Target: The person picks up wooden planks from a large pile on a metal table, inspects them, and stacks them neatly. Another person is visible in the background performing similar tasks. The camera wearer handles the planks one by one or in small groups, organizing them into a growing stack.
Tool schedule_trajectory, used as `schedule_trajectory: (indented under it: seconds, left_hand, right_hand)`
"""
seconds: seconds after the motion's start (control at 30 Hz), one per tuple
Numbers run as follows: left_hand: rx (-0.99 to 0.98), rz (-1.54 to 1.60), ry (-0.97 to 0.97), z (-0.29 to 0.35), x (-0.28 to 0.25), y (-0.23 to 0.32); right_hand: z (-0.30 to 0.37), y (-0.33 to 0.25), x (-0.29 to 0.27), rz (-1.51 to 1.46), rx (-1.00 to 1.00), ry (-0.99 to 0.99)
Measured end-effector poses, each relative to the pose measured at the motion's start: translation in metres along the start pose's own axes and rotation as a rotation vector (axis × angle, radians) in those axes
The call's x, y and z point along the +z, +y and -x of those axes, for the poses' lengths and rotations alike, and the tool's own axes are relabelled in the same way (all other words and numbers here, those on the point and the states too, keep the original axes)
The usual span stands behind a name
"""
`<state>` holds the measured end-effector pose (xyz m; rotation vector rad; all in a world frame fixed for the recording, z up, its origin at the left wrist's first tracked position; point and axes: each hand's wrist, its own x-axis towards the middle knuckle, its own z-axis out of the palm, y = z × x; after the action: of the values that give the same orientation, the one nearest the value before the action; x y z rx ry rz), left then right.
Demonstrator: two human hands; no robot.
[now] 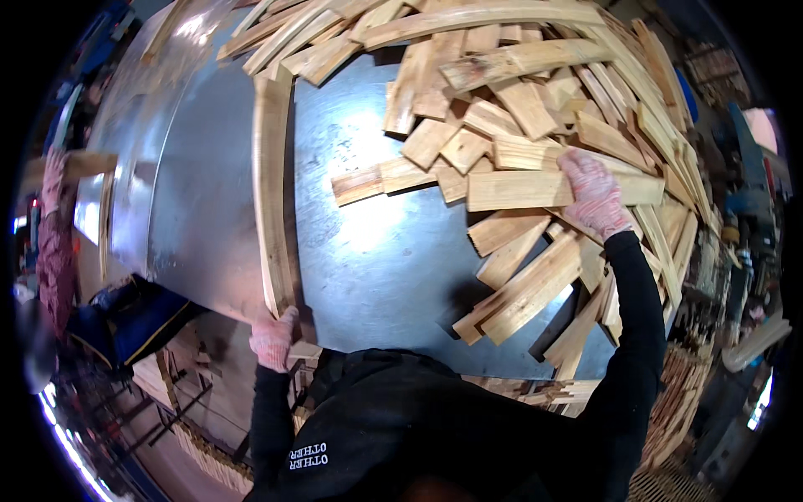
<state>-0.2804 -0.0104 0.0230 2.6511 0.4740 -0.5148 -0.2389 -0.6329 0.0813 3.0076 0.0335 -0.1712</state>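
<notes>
My left hand [273, 338], in a pink and white knit glove, is closed on the near end of a long wooden board [273, 180]. That board runs away from me across the metal table [376, 284]. On the right, my right hand [591, 197], gloved alike, is wrapped over a shorter, wide wooden board [514, 191] lying on top of a heap of loose wood pieces [523, 109]. The fingertips on its far side are partly hidden. Both arms wear black sleeves.
Long wooden strips [485, 15] edge the heap at the back and right. At the far left stands another person in a reddish garment [54, 238], near a dark blue bundle [138, 322]. Stacked wood [682, 402] sits below the table at the right.
</notes>
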Motion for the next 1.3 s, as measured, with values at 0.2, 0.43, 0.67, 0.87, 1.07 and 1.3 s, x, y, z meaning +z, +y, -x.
schedule_trajectory:
  seconds: [0.2,0.43,0.67,0.87,1.07,1.3]
  left_hand:
    - [-0.006,-0.211,-0.042,-0.025,-0.003,0.007]
    - [-0.054,-0.106,-0.217,-0.054,-0.017,0.001]
    - [-0.005,0.319,-0.331,-0.057,-0.012,-0.015]
    - [-0.006,0.821,-0.522,-0.061,-0.013,-0.036]
    - [0.053,0.496,-0.385,-0.065,-0.037,-0.041]
    - [0.278,0.078,-0.295,-0.090,-0.041,-0.035]
  right_hand:
    - [-0.039,-0.005,-0.015,-0.176,0.039,-0.094]
    - [0.016,0.007,0.030,-0.078,0.208,-0.325]
    - [0.035,-0.066,0.013,-0.249,0.055,-0.308]
    - [-0.073,-0.205,-0.065,-0.287,0.168,-0.361]
    - [-0.215,-0.288,-0.069,-1.258,0.038,-0.728]
    - [-0.206,-0.462,0.038,-2.075,0.485,-0.654]
